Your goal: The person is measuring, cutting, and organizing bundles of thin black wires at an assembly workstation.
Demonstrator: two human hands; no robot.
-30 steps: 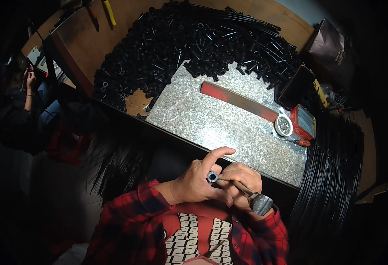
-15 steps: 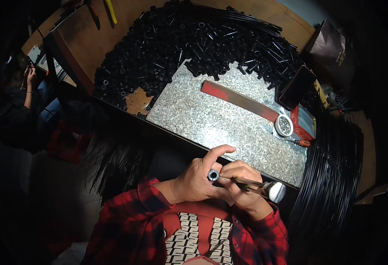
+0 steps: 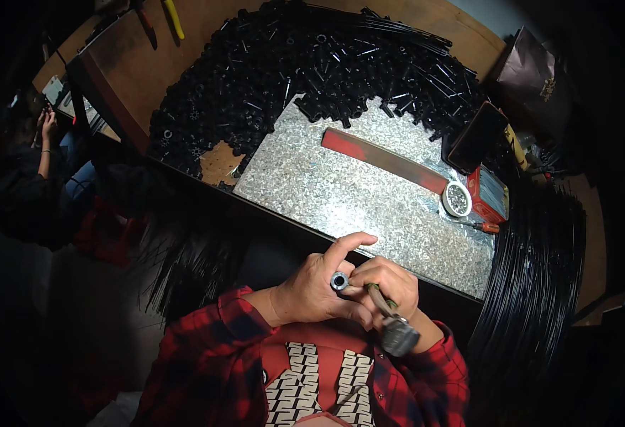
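My left hand is closed round a short tube, its round dark-holed end pointing up, with the index finger stretched out past it. Close beside it, touching or nearly so, my right hand grips the thin handle of a hammer. The blunt metal head hangs toward my chest, slightly blurred. Both hands are held just off the near edge of a speckled stone slab. The fingers hide most of the tube.
A large heap of black tubular parts covers the far side. On the slab lie a red-brown bar, a white cup of small metal pieces and a screwdriver. Black rods hang at right. Another person's hand shows far left.
The hammer's head has swung from the right of my right hand down and inward, toward my chest. My left hand keeps its hold on the tube, nearly still.
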